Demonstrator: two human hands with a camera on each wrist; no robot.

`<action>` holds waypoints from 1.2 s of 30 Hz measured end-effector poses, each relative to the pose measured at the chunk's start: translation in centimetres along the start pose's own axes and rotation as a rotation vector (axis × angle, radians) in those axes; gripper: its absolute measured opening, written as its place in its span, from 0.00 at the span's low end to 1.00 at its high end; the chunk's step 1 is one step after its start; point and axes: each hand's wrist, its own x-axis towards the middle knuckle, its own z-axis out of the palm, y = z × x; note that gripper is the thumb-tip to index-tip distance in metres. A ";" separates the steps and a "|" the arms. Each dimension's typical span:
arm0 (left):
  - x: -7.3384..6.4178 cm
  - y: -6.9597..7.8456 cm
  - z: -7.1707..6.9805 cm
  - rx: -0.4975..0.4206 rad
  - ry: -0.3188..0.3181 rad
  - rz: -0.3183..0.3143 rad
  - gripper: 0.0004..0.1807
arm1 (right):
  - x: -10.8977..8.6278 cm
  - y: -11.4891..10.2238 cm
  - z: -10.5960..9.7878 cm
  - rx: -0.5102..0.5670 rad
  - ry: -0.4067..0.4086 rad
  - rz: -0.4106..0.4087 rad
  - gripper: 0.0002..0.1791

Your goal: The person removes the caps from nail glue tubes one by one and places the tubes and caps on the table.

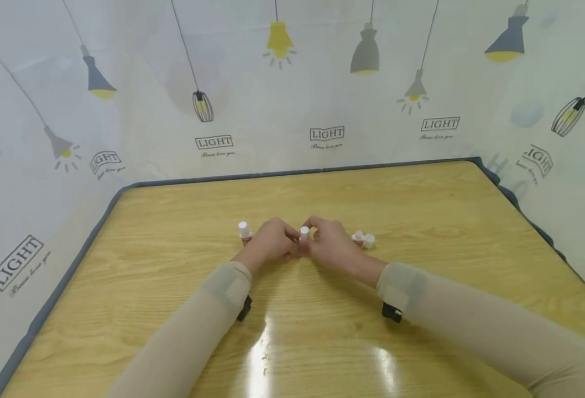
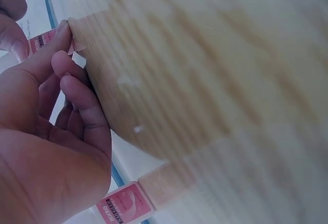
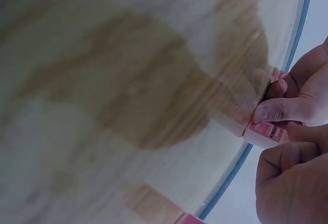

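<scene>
Both hands meet at a small bottle with a white cap (image 1: 304,231) near the middle of the table. My left hand (image 1: 275,240) pinches its lower part, where a pink-and-white label (image 2: 41,42) shows between the fingers. My right hand (image 1: 332,243) holds it from the other side, index finger and thumb curled around it near the cap. Beside the left hand, a similar bottle (image 1: 244,232) stands upright with its white cap on. To the right of the right hand is another bottle (image 1: 358,239) with a small white piece (image 1: 369,241), perhaps a cap, beside it.
The wood-grain table (image 1: 302,348) has a dark blue edge (image 1: 252,175) at the back and sides. Behind it hangs a pale backdrop (image 1: 272,105) printed with lamps. Black devices (image 1: 392,312) are strapped under both sleeved wrists.
</scene>
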 end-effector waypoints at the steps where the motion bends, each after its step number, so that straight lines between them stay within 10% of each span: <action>1: 0.0 0.1 0.0 -0.003 0.002 0.001 0.11 | 0.0 0.0 0.0 0.000 0.002 0.004 0.11; 17: -1.3 -0.6 1.0 -0.067 0.184 -0.022 0.11 | 0.4 -0.5 -0.6 0.054 -0.047 -0.005 0.10; 36: -0.3 -0.1 1.1 0.016 0.131 -0.011 0.15 | 0.1 -0.2 -0.9 0.041 -0.016 0.073 0.19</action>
